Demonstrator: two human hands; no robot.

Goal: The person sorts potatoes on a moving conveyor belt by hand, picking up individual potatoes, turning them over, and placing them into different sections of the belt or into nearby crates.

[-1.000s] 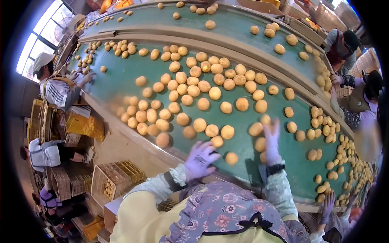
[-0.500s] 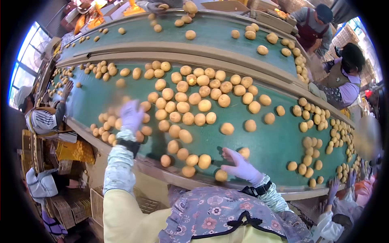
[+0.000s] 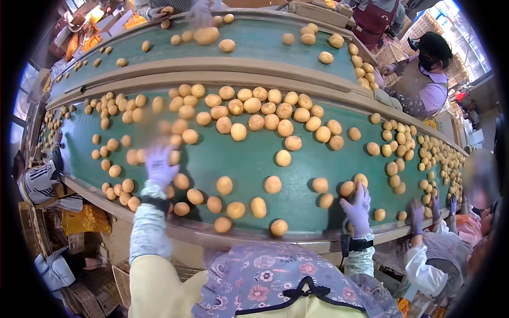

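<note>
My left hand [image 3: 160, 165], in a pale purple glove, reaches over the belt among several potatoes. Its fingers look apart and slightly smeared by motion, and potatoes touch or lie close to their tips. Farther right, my right hand [image 3: 358, 213], gloved the same way, lies low over the belt with its fingers stretched out. Those fingertips meet a potato [image 3: 360, 180], and a second potato [image 3: 347, 188] sits just beside them. Between my hands lie loose potatoes, such as one potato [image 3: 258, 207] near the front edge.
A green conveyor belt [image 3: 233, 165] carries many potatoes, bunched along its far side. Beyond a tan divider [image 3: 212, 68] runs a second belt [image 3: 265, 40]. Other people stand around: a striped-sleeved worker [image 3: 40, 183] at left, a masked worker [image 3: 424, 79] behind, gloved hands [image 3: 418, 216] at right.
My right hand has moved right and reached a potato. My left hand has shifted slightly left and down. Potatoes have spread out between my hands, and the whole view has turned slightly.
</note>
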